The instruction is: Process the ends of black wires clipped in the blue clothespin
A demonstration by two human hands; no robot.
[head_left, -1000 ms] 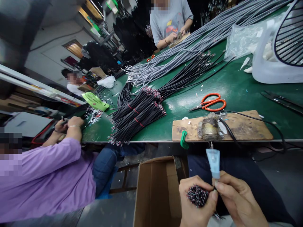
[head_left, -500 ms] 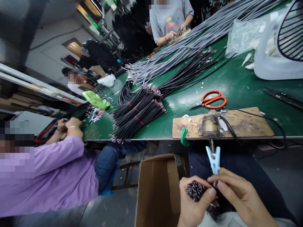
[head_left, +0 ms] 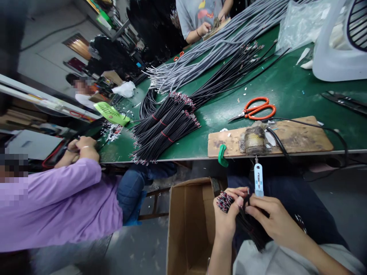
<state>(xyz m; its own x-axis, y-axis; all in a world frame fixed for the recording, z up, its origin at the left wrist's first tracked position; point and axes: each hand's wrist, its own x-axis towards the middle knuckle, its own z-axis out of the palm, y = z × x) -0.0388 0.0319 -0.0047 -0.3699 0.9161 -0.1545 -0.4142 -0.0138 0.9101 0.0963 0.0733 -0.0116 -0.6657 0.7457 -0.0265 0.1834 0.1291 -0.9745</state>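
Observation:
My left hand (head_left: 226, 214) is closed around a bundle of short black cables (head_left: 252, 225), with red and white wire ends (head_left: 224, 201) showing above the fist. Thumb and forefinger of my right hand (head_left: 266, 214) are closed on a black cable beside that bundle; the exact grip is partly hidden. Just beyond the fingers, a light blue clothespin (head_left: 258, 180) hangs from the metal tip of a tape-wrapped tool (head_left: 254, 139). That tool is fixed on a wooden board (head_left: 301, 133) at the table edge.
Orange-handled scissors (head_left: 260, 108) lie behind the board, a green clamp (head_left: 222, 156) at its left end. Tied black cable bundles (head_left: 168, 131) and long grey cables (head_left: 212, 57) cover the green table (head_left: 301, 91). An open cardboard box (head_left: 190, 221) stands below. A co-worker's purple sleeve (head_left: 71, 183) is at left.
Both hands have shifted slightly up and left with the cables. The clothespin has turned from showing its two spread arms to a narrow, flat side. The whole view has tilted a little.

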